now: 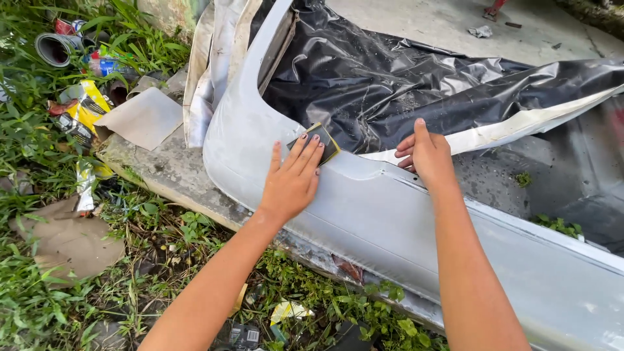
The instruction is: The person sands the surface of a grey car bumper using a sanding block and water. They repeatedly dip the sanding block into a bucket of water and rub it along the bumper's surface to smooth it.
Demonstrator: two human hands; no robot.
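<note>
The left hand (291, 182) presses a sanding pad (316, 143) flat under spread fingers against the grey bumper (390, 221), whose length runs rightward, while the right hand (426, 156) rests open beside it.

sanding pad (317, 141) half under left fingers (300, 156), grey panel (390, 221) cut off right, litter labels unreadable

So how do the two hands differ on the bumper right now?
The left hand lies flat with its fingers spread, pressing a dark sanding pad against the grey bumper. The right hand holds nothing; its fingers curl over the bumper's upper edge beside the black plastic sheet. Both are bare and touch the bumper.
</note>
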